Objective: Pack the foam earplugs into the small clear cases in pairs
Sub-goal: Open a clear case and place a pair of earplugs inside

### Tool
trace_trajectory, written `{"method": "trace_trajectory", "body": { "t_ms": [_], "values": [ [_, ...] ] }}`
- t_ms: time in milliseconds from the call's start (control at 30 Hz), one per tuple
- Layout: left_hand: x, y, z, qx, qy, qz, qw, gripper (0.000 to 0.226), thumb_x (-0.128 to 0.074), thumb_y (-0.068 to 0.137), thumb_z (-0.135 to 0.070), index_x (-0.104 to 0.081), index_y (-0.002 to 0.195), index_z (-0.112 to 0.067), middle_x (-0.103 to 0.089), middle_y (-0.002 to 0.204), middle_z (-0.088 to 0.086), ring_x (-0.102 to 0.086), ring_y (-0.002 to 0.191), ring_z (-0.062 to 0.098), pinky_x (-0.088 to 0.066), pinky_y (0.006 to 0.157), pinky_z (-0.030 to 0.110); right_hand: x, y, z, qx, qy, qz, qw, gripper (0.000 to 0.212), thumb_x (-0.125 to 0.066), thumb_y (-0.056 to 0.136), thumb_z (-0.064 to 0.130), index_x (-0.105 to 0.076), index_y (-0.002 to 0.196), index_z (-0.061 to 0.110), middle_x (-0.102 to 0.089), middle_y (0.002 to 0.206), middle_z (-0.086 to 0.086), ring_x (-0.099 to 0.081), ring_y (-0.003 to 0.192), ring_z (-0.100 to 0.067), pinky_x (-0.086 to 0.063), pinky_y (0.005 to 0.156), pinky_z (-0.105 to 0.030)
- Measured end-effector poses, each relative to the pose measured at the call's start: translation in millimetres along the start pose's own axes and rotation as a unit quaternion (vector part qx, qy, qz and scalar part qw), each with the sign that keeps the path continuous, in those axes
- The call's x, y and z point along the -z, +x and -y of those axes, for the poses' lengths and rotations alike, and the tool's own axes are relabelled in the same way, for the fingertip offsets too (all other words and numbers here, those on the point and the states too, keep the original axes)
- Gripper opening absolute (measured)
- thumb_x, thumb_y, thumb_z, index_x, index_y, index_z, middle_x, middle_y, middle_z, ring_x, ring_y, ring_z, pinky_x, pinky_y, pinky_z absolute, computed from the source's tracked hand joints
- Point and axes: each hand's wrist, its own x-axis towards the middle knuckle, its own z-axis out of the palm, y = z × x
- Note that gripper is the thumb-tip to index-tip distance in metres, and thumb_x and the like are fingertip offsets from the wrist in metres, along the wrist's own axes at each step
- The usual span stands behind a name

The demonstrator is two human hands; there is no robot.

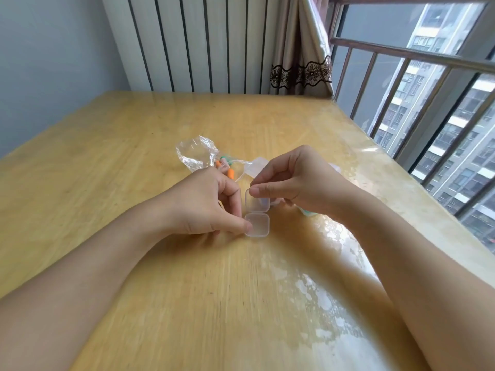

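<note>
Both hands (pixel 257 194) pinched on open clear case (pixel 257 213) between them, on table (pixel 134 156).

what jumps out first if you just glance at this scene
Two bare hands meet at the middle of the wooden table over an open small clear case: the left hand steadies its near half while the right hand pinches the raised half. Just behind them lies a crumpled clear plastic bag with orange foam earplugs beside it. To the right, a railed window shows tall buildings.
</note>
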Motion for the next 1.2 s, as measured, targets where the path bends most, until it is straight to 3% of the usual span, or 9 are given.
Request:
{"method": "trace_trajectory", "body": {
  "t_ms": [133, 167, 233, 367, 467, 567, 800, 967, 1200],
  "values": [
    [4.0, 0.9, 1.5, -0.007, -0.006, 0.021, 1.000, 0.028, -0.091, 0.071, -0.023, -0.066, 0.060, -0.015, -0.062, 0.052, -0.012, -0.036, 0.103, -0.006, -0.042, 0.065, 0.007, -4.0, 0.6, 0.2, 0.026, -0.058, -0.013, 0.998, 0.014, -0.085, 0.079, 0.015, -0.080, 0.087, 0.006, -0.070, 0.058, 0.010, -0.060, 0.055, -0.004, -0.046, 0.052, -0.016],
    [5.3, 0.9, 0.5, -0.014, -0.025, 0.019, 0.999, 0.030, -0.091, 0.071, -0.023, -0.065, 0.061, -0.012, -0.059, 0.050, -0.011, -0.061, 0.066, -0.008, -0.038, 0.054, 0.006, -3.3, 0.1, 0.7, 0.033, -0.070, -0.027, 0.997, 0.015, -0.085, 0.080, 0.019, -0.080, 0.088, 0.008, -0.068, 0.055, 0.015, -0.057, 0.051, -0.002, -0.046, 0.050, -0.018],
    [11.5, 4.0, 2.9, -0.041, -0.090, -0.066, 0.993, 0.032, -0.091, 0.070, -0.022, -0.063, 0.062, -0.009, -0.056, 0.050, -0.006, -0.041, 0.043, 0.003, -0.036, 0.047, 0.012, -0.4, -0.1, 1.4, 0.063, -0.092, -0.082, 0.990, 0.013, -0.082, 0.083, 0.026, -0.079, 0.085, 0.013, -0.065, 0.053, 0.018, -0.054, 0.045, -0.007, -0.046, 0.048, -0.025],
    [29.1, 13.0, 16.7, -0.064, -0.041, -0.335, 0.939, 0.041, -0.073, 0.058, -0.047, -0.070, 0.090, -0.022, -0.064, 0.082, -0.006, -0.056, 0.073, 0.009, -0.044, 0.065, 0.023, -3.4, 2.4, -1.7, 0.157, -0.195, -0.186, 0.950, 0.004, -0.076, 0.086, 0.021, -0.080, 0.084, 0.021, -0.072, 0.078, 0.016, -0.061, 0.068, -0.010, -0.043, 0.059, -0.017],
    [24.2, 20.8, 31.2, -0.032, 0.099, -0.277, 0.955, 0.073, -0.053, 0.064, -0.060, -0.063, 0.127, -0.024, -0.062, 0.120, -0.009, -0.052, 0.114, 0.013, -0.037, 0.090, 0.024, -18.5, 5.8, -5.5, 0.210, -0.291, -0.156, 0.920, 0.012, -0.070, 0.088, 0.017, -0.080, 0.093, 0.022, -0.075, 0.093, 0.009, -0.060, 0.083, -0.015, -0.048, 0.073, -0.028],
    [13.2, 32.3, 43.6, -0.037, 0.126, -0.239, 0.962, 0.045, -0.051, 0.091, -0.032, -0.060, 0.134, -0.020, -0.061, 0.133, -0.004, -0.048, 0.128, 0.018, -0.030, 0.095, 0.020, -32.9, 10.3, -8.8, 0.194, -0.342, -0.116, 0.912, 0.018, -0.064, 0.093, 0.019, -0.079, 0.103, 0.022, -0.076, 0.105, 0.007, -0.056, 0.092, -0.021, -0.052, 0.077, -0.040],
    [7.5, 36.2, 41.0, -0.047, 0.086, -0.237, 0.967, 0.030, -0.050, 0.102, -0.021, -0.064, 0.080, -0.036, -0.062, 0.088, -0.017, -0.058, 0.083, -0.006, -0.035, 0.069, 0.002, -40.2, 21.5, -5.9, 0.175, -0.358, -0.122, 0.909, 0.024, -0.058, 0.098, 0.024, -0.075, 0.115, 0.024, -0.074, 0.114, 0.007, -0.053, 0.097, -0.024, -0.050, 0.081, -0.042],
    [5.9, 37.4, 41.4, -0.010, 0.050, -0.239, 0.970, 0.024, -0.058, 0.094, -0.044, -0.071, 0.089, -0.024, -0.074, 0.092, -0.006, -0.066, 0.089, 0.016, -0.049, 0.079, 0.027, -43.1, 26.5, -6.8, 0.115, -0.378, -0.101, 0.913, 0.028, -0.051, 0.100, 0.028, -0.073, 0.117, 0.027, -0.075, 0.105, -0.002, -0.052, 0.099, -0.024, -0.050, 0.081, -0.043],
    [0.2, 40.7, 40.2, -0.024, 0.054, -0.253, 0.966, 0.023, -0.065, 0.093, -0.033, -0.064, 0.080, -0.013, -0.064, 0.074, -0.003, -0.051, 0.065, 0.011, -0.039, 0.061, 0.027, -48.9, 34.2, -9.3, 0.075, -0.378, -0.122, 0.915, 0.026, -0.048, 0.099, 0.021, -0.071, 0.089, 0.017, -0.068, 0.081, -0.004, -0.057, 0.079, -0.029, -0.051, 0.068, -0.043]
  ]
}}
